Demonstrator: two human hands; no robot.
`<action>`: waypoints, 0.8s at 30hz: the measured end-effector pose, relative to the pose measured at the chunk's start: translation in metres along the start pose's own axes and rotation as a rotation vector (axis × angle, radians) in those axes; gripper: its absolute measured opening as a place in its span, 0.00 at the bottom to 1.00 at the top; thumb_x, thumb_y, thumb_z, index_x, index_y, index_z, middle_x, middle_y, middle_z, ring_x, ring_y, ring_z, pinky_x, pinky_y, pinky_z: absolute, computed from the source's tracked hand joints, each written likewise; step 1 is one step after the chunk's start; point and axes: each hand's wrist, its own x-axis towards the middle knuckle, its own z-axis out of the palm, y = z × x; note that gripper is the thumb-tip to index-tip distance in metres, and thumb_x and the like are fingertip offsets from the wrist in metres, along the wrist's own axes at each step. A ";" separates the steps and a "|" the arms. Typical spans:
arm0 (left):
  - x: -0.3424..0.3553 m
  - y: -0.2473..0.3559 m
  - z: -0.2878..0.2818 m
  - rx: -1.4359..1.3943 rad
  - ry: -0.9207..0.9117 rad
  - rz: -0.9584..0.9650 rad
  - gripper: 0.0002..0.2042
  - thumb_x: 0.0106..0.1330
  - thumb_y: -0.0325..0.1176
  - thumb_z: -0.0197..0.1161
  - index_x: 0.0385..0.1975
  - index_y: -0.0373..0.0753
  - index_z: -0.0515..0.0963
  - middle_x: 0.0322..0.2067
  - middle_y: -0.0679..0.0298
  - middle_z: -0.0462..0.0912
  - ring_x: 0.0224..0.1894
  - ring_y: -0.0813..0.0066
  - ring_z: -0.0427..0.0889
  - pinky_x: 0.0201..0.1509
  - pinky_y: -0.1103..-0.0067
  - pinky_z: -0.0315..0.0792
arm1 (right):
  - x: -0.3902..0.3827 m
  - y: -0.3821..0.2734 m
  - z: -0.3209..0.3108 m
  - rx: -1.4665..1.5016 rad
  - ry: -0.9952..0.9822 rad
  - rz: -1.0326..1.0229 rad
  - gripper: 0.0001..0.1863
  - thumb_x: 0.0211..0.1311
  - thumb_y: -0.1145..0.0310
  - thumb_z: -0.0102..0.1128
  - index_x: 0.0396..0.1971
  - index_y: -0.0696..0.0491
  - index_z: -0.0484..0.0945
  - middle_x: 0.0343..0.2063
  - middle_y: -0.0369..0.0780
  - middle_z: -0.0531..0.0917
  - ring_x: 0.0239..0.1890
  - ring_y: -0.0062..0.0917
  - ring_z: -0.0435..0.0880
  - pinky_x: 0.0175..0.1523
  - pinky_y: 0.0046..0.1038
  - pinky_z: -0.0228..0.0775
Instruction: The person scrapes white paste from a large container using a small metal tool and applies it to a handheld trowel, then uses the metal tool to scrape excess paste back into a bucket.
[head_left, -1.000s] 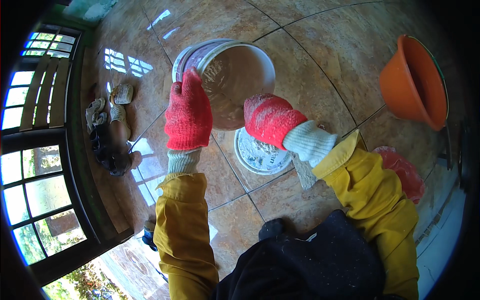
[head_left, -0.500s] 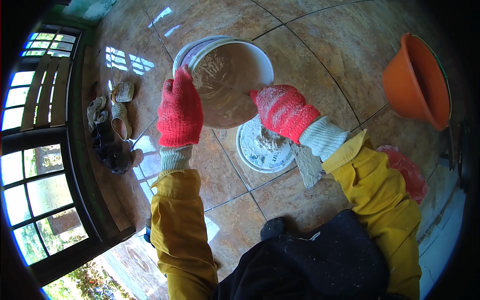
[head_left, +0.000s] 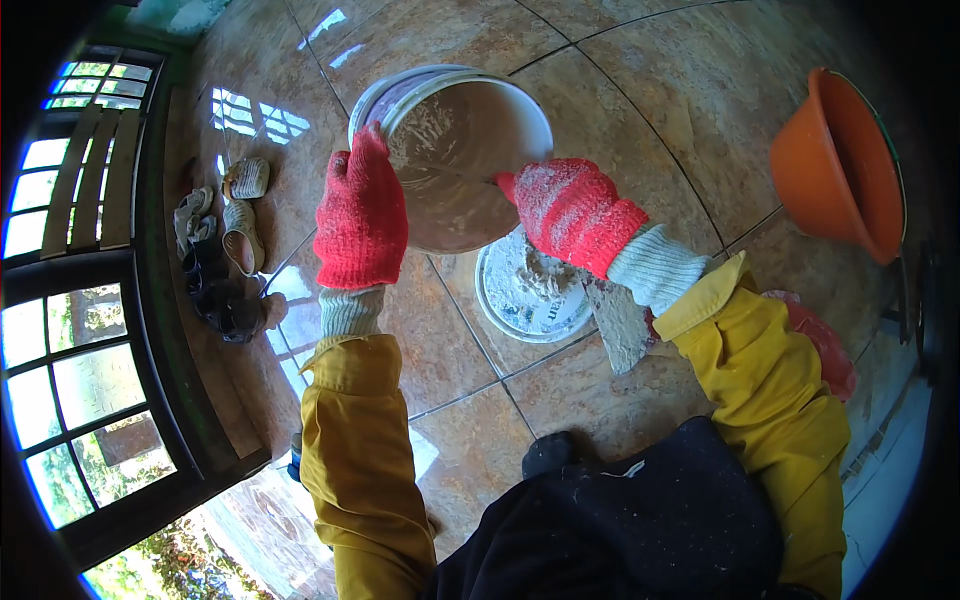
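A white bucket (head_left: 535, 118) leans toward me over the tiled floor, its inside coated with wet grey-brown mix (head_left: 455, 205). My left hand (head_left: 362, 215), in a red knitted glove, is closed on the bucket's left rim. At the opposite side, my right hand (head_left: 575, 210) is closed in a matching glove dusted with white. A thin dark line runs from its fingertips into the bucket; what it grips is hidden. Below the bucket lies a round white lid (head_left: 515, 318) bearing a lump of pale paste (head_left: 545, 275). Beside the lid, a paste-coated flat blade (head_left: 620, 330) shows partly under my right wrist.
An orange basin (head_left: 825, 170) stands tilted at the right. A red crumpled thing (head_left: 825, 350) lies past my right forearm. Several shoes (head_left: 240, 235) line the left, near a dark-framed glazed door (head_left: 100, 370). A dark shoe tip (head_left: 548, 455) shows below the lid.
My right hand has shifted slightly right and down along with its forearm. The bucket's rim sits a touch further right and higher. The left hand keeps its grip.
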 end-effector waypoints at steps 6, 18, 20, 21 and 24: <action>0.001 -0.001 0.000 0.016 -0.001 0.000 0.15 0.64 0.33 0.47 0.51 0.46 0.66 0.37 0.53 0.74 0.34 0.49 0.78 0.33 0.62 0.73 | 0.001 -0.006 -0.007 -0.018 -0.107 0.016 0.13 0.51 0.69 0.52 0.39 0.50 0.77 0.30 0.42 0.81 0.33 0.36 0.82 0.33 0.39 0.74; -0.003 0.005 0.003 0.058 0.014 0.080 0.18 0.62 0.30 0.47 0.53 0.45 0.65 0.37 0.52 0.74 0.33 0.50 0.78 0.33 0.63 0.74 | -0.003 -0.019 -0.004 -0.107 -0.148 0.042 0.06 0.47 0.69 0.56 0.27 0.51 0.80 0.27 0.43 0.82 0.30 0.37 0.82 0.28 0.40 0.73; -0.002 0.007 -0.001 0.033 -0.055 0.027 0.19 0.61 0.29 0.47 0.54 0.45 0.65 0.38 0.52 0.73 0.34 0.50 0.78 0.33 0.64 0.74 | -0.005 -0.020 -0.003 -0.035 -0.121 0.021 0.07 0.48 0.69 0.55 0.27 0.51 0.79 0.27 0.43 0.82 0.30 0.37 0.82 0.28 0.41 0.73; -0.003 0.006 0.000 0.047 -0.047 0.044 0.19 0.61 0.29 0.47 0.54 0.44 0.65 0.38 0.52 0.73 0.34 0.50 0.78 0.32 0.64 0.74 | -0.006 -0.020 -0.003 0.001 -0.108 0.011 0.07 0.48 0.69 0.55 0.27 0.51 0.79 0.27 0.43 0.82 0.30 0.37 0.82 0.28 0.41 0.72; -0.003 0.005 0.006 0.092 -0.008 0.105 0.19 0.61 0.29 0.47 0.54 0.44 0.64 0.39 0.52 0.73 0.34 0.51 0.78 0.32 0.64 0.75 | -0.005 -0.021 -0.005 0.055 -0.153 0.004 0.08 0.50 0.68 0.52 0.27 0.51 0.79 0.27 0.44 0.82 0.30 0.38 0.81 0.29 0.41 0.72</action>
